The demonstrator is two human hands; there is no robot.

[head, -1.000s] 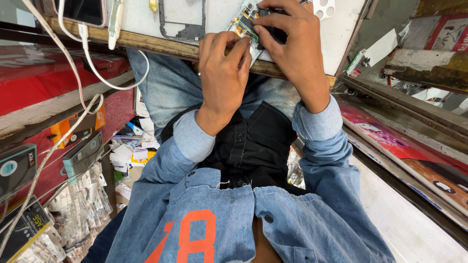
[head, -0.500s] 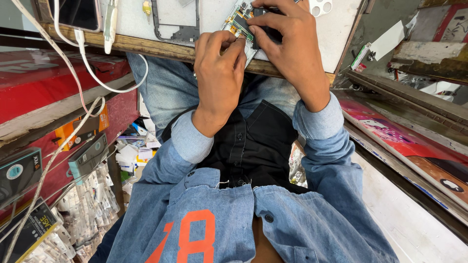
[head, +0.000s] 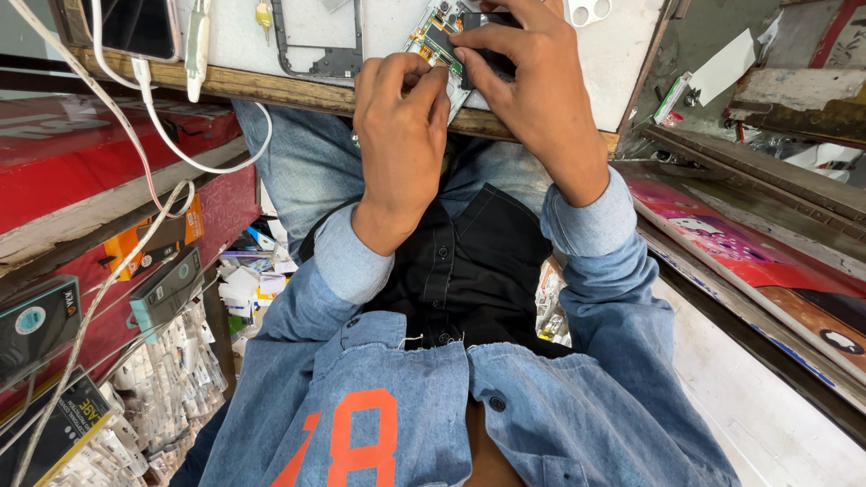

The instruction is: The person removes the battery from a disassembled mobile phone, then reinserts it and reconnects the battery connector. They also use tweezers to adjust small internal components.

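I sat at a white work board (head: 595, 63) with a worn wooden front edge, its near side just above my lap. The room around me was a cramped stall: red shelving on my left, boxed accessories (head: 167, 287) and hanging packets stacked below it, and a counter with a pink printed sheet (head: 722, 239) running along my right.

On the board, a dark phone (head: 135, 25) lay at the far left corner with a white cable (head: 153, 135) drooping from it over the edge and down toward the floor. A bare phone frame (head: 316, 54) lay beside it, and a white plastic piece (head: 595, 11) sat near the top right. My denim sleeves and black shirt filled the lower view and hid my knees.

My left hand (head: 401, 149) was curled, its fingertips pressed down on the near end of the opened phone with its green circuit board (head: 440, 41), which lay at the front edge of the board. My right hand (head: 532, 99) arched over it from the right, fingers bent and pinching a small dark part against the phone's top. Both hands covered most of it.

Compared with a second earlier, my hands held almost the same grip; my left fingers had crept slightly closer to the right ones.
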